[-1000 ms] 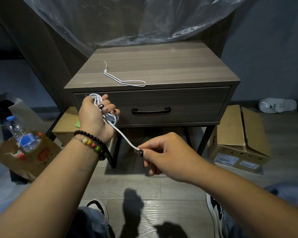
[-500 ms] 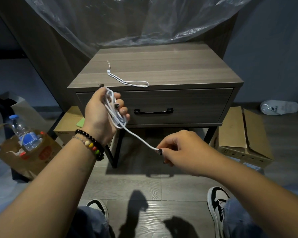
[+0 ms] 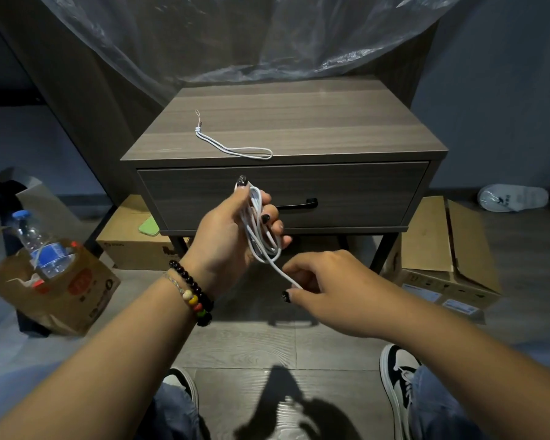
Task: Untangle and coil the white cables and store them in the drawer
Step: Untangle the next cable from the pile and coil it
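My left hand (image 3: 235, 236) grips a coiled white cable (image 3: 257, 227) in front of the shut drawer (image 3: 346, 192) of a grey wooden nightstand (image 3: 299, 122). The cable's free end runs down and right to my right hand (image 3: 327, 287), which pinches it between thumb and forefinger. A second white cord (image 3: 235, 150), a thin loop with a knot, lies on the nightstand top near its front edge. The drawer's black handle (image 3: 299, 204) shows to the right of my left hand's fingers.
A paper bag (image 3: 58, 287) holding a water bottle (image 3: 42, 246) stands on the floor at left. Cardboard boxes sit under the nightstand's left side (image 3: 131, 246) and to its right (image 3: 442, 268). A white slipper (image 3: 511, 198) lies far right. Clear plastic sheeting (image 3: 235, 36) hangs behind.
My left hand with the coil has shifted right, in front of the drawer. The free end has grown shorter, and my right hand has come closer to the coil.
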{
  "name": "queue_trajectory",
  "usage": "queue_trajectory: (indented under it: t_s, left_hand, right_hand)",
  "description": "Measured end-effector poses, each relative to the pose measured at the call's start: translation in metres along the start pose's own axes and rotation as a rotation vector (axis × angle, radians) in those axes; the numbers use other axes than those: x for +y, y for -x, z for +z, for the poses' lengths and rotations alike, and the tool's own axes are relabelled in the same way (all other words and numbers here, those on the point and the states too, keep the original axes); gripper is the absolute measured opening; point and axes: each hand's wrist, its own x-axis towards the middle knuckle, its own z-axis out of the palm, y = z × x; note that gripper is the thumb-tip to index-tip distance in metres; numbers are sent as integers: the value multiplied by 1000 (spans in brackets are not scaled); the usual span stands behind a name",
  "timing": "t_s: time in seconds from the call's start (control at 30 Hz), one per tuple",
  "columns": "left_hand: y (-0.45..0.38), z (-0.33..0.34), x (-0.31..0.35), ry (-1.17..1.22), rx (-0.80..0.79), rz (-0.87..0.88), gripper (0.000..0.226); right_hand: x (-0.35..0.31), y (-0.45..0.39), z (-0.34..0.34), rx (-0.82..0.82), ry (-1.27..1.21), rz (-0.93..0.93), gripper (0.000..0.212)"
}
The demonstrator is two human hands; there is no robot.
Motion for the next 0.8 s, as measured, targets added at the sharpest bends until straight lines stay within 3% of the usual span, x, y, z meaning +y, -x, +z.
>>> queue_trajectory:
  t_s: [0.17, 0.4, 0.6, 0.8]
  left_hand:
    - [-7, -2, -3, -20, 116, 9, 42]
    - [-15, -15, 6, 162, 376, -13, 45]
    - [-13, -15, 10, 208, 388, 2, 47]
    - [-9, -12, 15, -97, 227, 102, 57]
  right_hand:
    - [-8, -4, 6, 53, -316, 67, 24]
    - [-29, -1, 25, 90, -347, -30, 26]
    - [-37, 3, 28, 110, -257, -106, 26]
    - [-24, 6, 12, 17, -276, -17, 21]
